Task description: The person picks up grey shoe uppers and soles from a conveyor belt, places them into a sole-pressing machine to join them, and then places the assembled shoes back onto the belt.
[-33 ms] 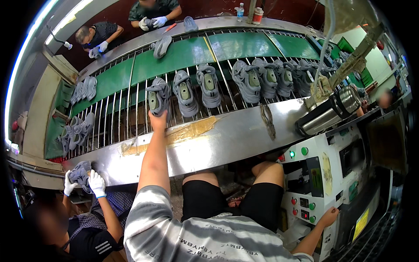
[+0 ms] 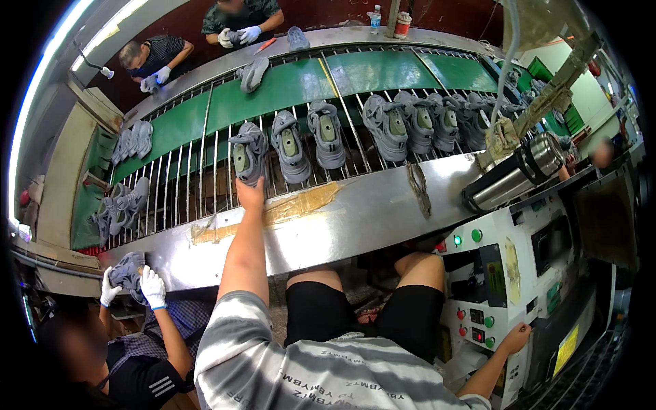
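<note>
My left hand (image 2: 251,194) reaches over the steel ledge and grips the heel of a grey sneaker (image 2: 250,149), which rests toe-away on the conveyor's metal rollers. An olive-green insert shows in its opening. Just right of it stand two similar grey sneakers (image 2: 290,154) (image 2: 326,140), apart from my hand. Down at the right, my right hand (image 2: 517,337) is closed beside the edge of the white control cabinet (image 2: 502,301), below its red and green buttons. Whatever its fingers hold, if anything, is hidden.
More sneakers (image 2: 386,126) line the rollers at right; others (image 2: 128,205) lie at left. A steel thermos (image 2: 516,174) leans on the ledge (image 2: 301,239). At lower left, a co-worker's gloved hands (image 2: 153,287) hold a sneaker. Two people work across the green belt (image 2: 273,89).
My left hand and the sneaker it grips have shifted very slightly to the right. My right hand stays in place.
</note>
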Tool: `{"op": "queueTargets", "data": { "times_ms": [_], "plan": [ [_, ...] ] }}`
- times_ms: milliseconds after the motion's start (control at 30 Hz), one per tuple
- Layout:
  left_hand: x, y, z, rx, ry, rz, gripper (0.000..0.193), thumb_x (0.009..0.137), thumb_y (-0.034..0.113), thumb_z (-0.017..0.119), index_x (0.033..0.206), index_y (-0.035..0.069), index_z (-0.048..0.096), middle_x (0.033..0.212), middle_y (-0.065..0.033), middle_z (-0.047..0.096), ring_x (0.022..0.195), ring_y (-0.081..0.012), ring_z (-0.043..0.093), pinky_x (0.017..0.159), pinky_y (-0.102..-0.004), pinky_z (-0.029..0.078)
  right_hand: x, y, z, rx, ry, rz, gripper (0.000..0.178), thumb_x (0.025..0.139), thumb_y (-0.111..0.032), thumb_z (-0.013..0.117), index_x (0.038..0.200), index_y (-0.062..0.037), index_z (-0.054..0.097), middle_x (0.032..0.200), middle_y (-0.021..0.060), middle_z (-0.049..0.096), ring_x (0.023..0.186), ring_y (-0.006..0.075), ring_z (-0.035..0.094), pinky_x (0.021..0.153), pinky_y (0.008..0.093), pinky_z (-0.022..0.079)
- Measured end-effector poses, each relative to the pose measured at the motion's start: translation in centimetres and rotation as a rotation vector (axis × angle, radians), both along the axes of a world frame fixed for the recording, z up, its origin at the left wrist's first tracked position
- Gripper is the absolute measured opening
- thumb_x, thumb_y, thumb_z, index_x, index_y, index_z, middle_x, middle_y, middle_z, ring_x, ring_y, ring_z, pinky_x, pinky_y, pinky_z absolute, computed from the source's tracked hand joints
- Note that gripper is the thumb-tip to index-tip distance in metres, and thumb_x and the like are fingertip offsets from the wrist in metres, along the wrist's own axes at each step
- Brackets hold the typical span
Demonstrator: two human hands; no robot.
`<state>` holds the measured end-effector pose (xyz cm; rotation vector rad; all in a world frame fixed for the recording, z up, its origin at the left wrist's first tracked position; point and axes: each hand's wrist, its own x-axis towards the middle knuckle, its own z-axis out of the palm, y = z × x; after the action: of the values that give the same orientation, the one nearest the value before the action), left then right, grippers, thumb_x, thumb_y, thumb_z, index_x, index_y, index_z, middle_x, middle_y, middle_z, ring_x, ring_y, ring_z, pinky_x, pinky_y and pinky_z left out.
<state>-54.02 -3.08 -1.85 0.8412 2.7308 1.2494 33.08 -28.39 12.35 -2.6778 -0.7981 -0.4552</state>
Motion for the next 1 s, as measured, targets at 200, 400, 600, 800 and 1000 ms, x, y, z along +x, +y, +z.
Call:
{"op": "queueTargets", "data": {
  "times_ms": [200,400,600,800,1000],
  "plan": [
    [7.9,-5.0,0.2,-0.1,0.314,-0.089,0.063,0.081,0.022,0.061,0.133,-0.007,0.038,0.134,-0.0259,0.045,0.128,-0.0397,0.038,0.109,-0.0475,0.026,-1.1,0.2,1.1,0.002,0.033,-0.036,0.029,0.09,-0.036,0.049,0.094,-0.0101,0.063,0.088,0.0104,0.067,0.077,0.0334,0.062,0.064,0.0447,0.047],
    [12.3,-9.1,0.6,-0.149,0.37,-0.259,0.056,0.083,0.025,0.057,0.128,-0.007,0.046,0.135,-0.0242,0.045,0.131,-0.0388,0.035,0.111,-0.0487,0.022,-1.4,0.2,1.3,0.01,0.06,-0.058,0.029,0.09,-0.036,0.048,0.094,-0.012,0.062,0.09,0.0076,0.067,0.079,0.0318,0.062,0.064,0.044,0.047],
    [15.0,-11.6,1.5,-0.147,0.411,-0.303,0.057,0.081,0.025,0.059,0.127,-0.005,0.049,0.136,-0.0234,0.045,0.129,-0.0396,0.037,0.109,-0.0492,0.025,-2.4,0.5,2.6,0.027,0.138,-0.093,0.03,0.09,-0.038,0.048,0.095,-0.0133,0.065,0.09,0.006,0.068,0.08,0.0308,0.063,0.066,0.0438,0.048],
    [17.1,-13.4,1.9,-0.132,0.37,-0.331,0.055,0.08,0.024,0.058,0.127,-0.004,0.049,0.137,-0.0233,0.045,0.129,-0.0397,0.038,0.107,-0.0493,0.027,-1.9,-0.1,2.1,0.048,0.099,-0.099,0.03,0.09,-0.039,0.049,0.097,-0.0149,0.065,0.093,0.006,0.069,0.082,0.0309,0.064,0.067,0.0432,0.049],
    [18.1,-14.7,1.7,-0.208,0.326,-0.355,0.054,0.083,0.025,0.055,0.129,-0.002,0.048,0.139,-0.0211,0.043,0.132,-0.0373,0.035,0.11,-0.0494,0.023,-1.8,-0.2,2.3,0.072,0.12,-0.055,0.031,0.089,-0.04,0.048,0.096,-0.0147,0.065,0.094,0.0057,0.069,0.084,0.0313,0.064,0.068,0.043,0.05]
  ]
}}
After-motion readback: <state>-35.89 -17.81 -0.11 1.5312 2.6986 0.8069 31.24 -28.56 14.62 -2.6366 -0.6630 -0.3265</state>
